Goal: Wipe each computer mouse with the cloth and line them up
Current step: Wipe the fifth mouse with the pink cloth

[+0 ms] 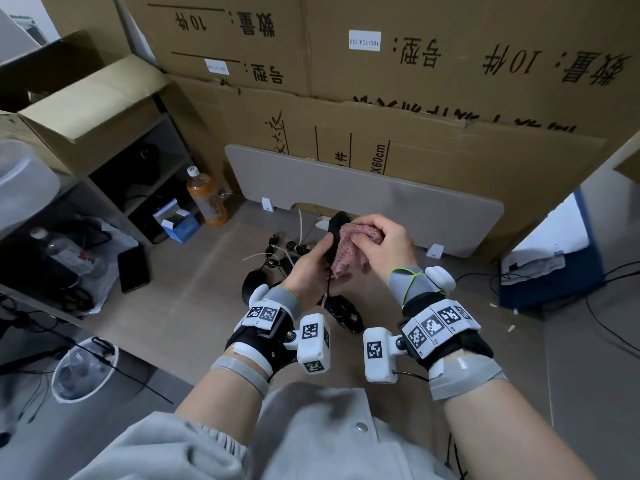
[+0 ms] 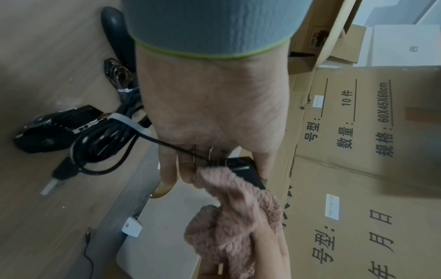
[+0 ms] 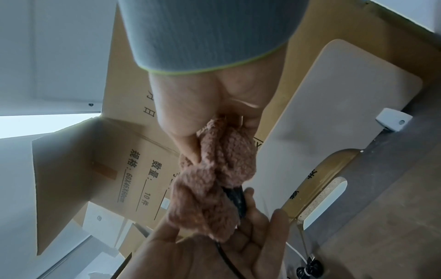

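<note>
My left hand (image 1: 317, 263) grips a black wired mouse (image 1: 336, 225) held up above the floor, its cable hanging down from the palm. In the left wrist view the mouse (image 2: 245, 169) shows between my fingers, the cable running off to the left. My right hand (image 1: 375, 240) holds a bunched pink cloth (image 1: 349, 252) against the mouse's face. The right wrist view shows the cloth (image 3: 214, 179) covering most of the mouse (image 3: 237, 200). Other black mice lie on the floor: one (image 1: 254, 284) left of my wrist, one (image 1: 344, 311) below my hands, and an angular one (image 2: 54, 130).
Tangled cables (image 1: 280, 252) lie on the wooden floor. A grey panel (image 1: 398, 202) leans on stacked cardboard boxes (image 1: 381, 81). An orange drink bottle (image 1: 207, 197), a blue box (image 1: 178, 221), a black phone (image 1: 133, 268), a shelf (image 1: 104, 174) and a lined bin (image 1: 83, 368) stand left.
</note>
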